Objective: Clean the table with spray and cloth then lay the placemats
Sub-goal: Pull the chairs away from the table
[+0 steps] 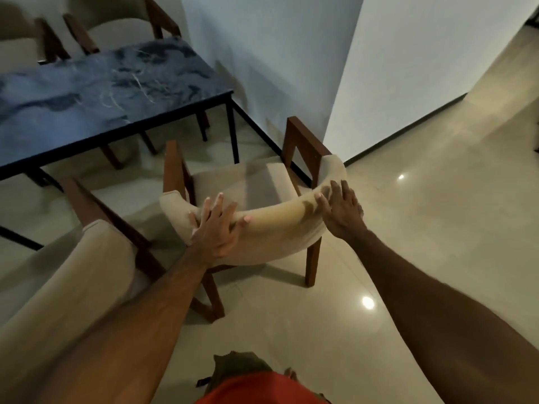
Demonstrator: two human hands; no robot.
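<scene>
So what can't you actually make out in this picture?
- Table: its left end is cut off by the frame edge, so spray, cloth or placemats there can't be ruled out.
- Far chairs: blurred, tops cropped.
- Left hand and right hand on the chair backrest: palms hidden, so grip firmness is unclear.
- Near-left chair: mostly hidden behind the left forearm.

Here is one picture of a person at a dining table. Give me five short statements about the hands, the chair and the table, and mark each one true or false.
1. Both hands rest on the backrest of the chair. True.
2. The left hand holds a spray bottle. False: it lies on the padded backrest, fingers spread.
3. The table has a blue marbled top. True.
4. Placemats already lie on the table. False: none shows on its visible part.
5. The right hand holds a cloth. False: it touches only the backrest.
</scene>
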